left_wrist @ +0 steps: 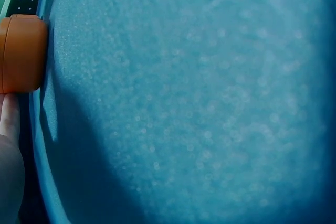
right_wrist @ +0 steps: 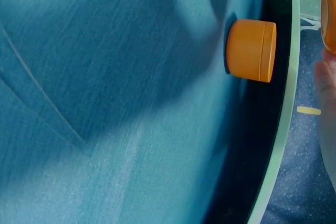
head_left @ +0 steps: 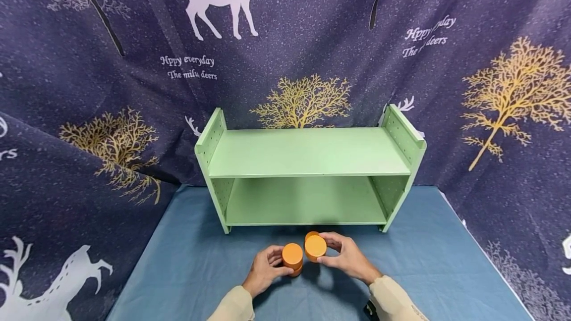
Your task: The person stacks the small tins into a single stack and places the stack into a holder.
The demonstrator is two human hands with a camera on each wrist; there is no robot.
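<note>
Two round orange jars stand stacked in the head view, the upper jar (head_left: 292, 254) over the lower jar (head_left: 296, 272). My left hand (head_left: 264, 270) holds the upper one at its side, thumb in front and fingers behind. To the right, my right hand (head_left: 345, 256) pinches another orange jar (head_left: 315, 247) between thumb and fingers. The right wrist view shows this held jar (right_wrist: 329, 17) raised well above the cloth. Below it a single jar (right_wrist: 251, 51) stands on the cloth, mostly hidden behind the held one in the head view. An orange jar (left_wrist: 23, 53) shows at the left wrist view's edge.
A green two-tier shelf (head_left: 308, 152) with raised side panels stands just behind the hands. Blue cloth (head_left: 200, 271) covers the table. A dark curtain (head_left: 312, 53) printed with deer and trees hangs behind and at both sides.
</note>
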